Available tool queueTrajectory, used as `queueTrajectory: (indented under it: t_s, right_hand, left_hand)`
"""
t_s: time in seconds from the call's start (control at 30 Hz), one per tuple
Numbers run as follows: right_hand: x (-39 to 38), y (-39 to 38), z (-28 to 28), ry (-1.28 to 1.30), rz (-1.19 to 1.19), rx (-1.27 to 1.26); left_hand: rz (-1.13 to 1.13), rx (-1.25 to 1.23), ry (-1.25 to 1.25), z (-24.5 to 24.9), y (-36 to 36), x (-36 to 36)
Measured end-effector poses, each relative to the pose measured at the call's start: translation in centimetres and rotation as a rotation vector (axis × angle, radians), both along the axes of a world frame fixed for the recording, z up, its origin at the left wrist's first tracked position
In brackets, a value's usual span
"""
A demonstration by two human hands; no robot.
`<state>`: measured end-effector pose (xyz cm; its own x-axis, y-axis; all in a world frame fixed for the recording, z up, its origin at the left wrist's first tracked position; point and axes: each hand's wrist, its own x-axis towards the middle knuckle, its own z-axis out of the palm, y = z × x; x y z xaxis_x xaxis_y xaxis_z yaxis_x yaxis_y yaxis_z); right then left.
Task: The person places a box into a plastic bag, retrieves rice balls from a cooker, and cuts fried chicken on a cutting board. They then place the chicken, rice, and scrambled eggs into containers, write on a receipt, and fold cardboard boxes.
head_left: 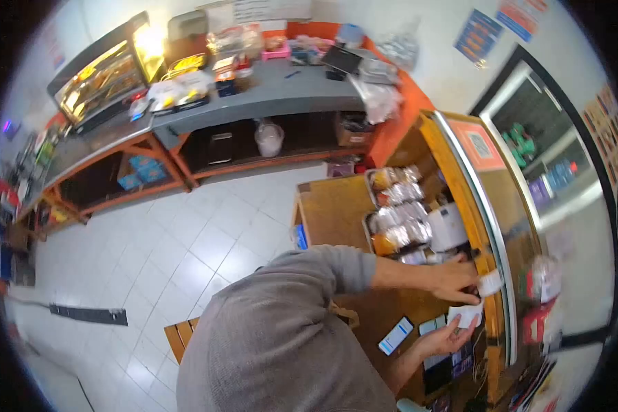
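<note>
My right hand (444, 339), low on the right, pinches a small white slip of paper (465, 316) between thumb and fingers. Just above it my left hand (454, 279) reaches over the wooden counter with its fingers apart. One of its fingertips comes close to the slip; whether it touches cannot be made out. Another white piece of paper (489, 283) sits by the counter's raised edge, beside my left fingers. A phone with a lit screen (396, 335) lies left of my right hand. Foil-covered packages (398, 213) stand in trays beyond my left arm.
A white box-shaped device (448, 226) stands beside the packages. The raised counter front (477, 206) with its glass edge runs along the right. Across the tiled floor (206, 240) is a long grey worktop (268, 86) with a lit display case (99, 75). Wooden slats (180, 340) show by my body.
</note>
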<state>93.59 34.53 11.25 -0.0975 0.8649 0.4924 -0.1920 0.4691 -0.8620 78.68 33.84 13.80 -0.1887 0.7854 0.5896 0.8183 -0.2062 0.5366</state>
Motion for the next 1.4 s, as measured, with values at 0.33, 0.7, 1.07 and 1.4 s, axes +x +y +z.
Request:
queueTrajectory:
  t_s: [0.33, 0.7, 1.07, 1.4]
  right_hand:
    - [-22.6, -27.4, -8.2, -0.392, 1.323, -0.295]
    - [-49.4, -40.0, -14.0, -0.92, 1.294, 0.688]
    - [-95.8, -39.6, -20.5, -1.152, 0.833, 0.819]
    - [-120.4, -36.9, -26.4, -1.048, 0.915, 1.299]
  left_hand:
    - [0.764, 0.087, -0.967, -15.6, -46.7, -13.9]
    - [1.67, 0.284, -0.901, -24.4, -77.5, -16.4]
    - [1.326, 0.248, -0.937, -29.7, -76.7, -59.9]
    - [1.166, 0.638, -1.532, -32.8, -78.4, -80.0]
